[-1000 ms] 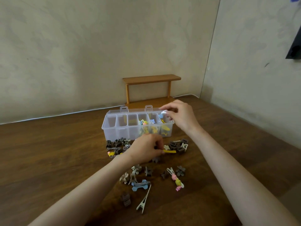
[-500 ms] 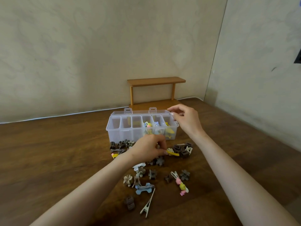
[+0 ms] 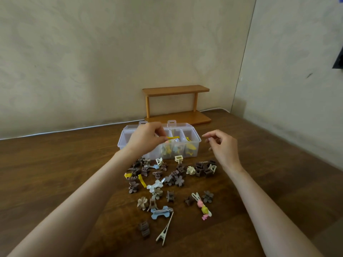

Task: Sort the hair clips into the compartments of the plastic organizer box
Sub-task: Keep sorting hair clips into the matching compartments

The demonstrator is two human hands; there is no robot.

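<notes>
Early going. Over the organizer box (image 3: 199, 140), left hand (image 3: 146, 138) pinching a yellow clip (image 3: 173, 137) above the middle compartments, not yet dropped. Leftmost compartment of the box looking bare, the right three holding a few coloured pieces. In front of the box, dozens of hair clips (image 3: 179, 180) waiting to be sorted, mostly brown. Right of the box, right hand (image 3: 222, 147) hovering, fingers loosely curled, holding nothing. No writing readable anywhere.

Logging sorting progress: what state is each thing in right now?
organizer box: open, rightmost compartments hold clips.
yellow clip: pinched, held over the box.
left hand: pinching the yellow clip.
right hand: loosely curled, holding nothing.
loose clips: scattered on table, unsorted.
</notes>
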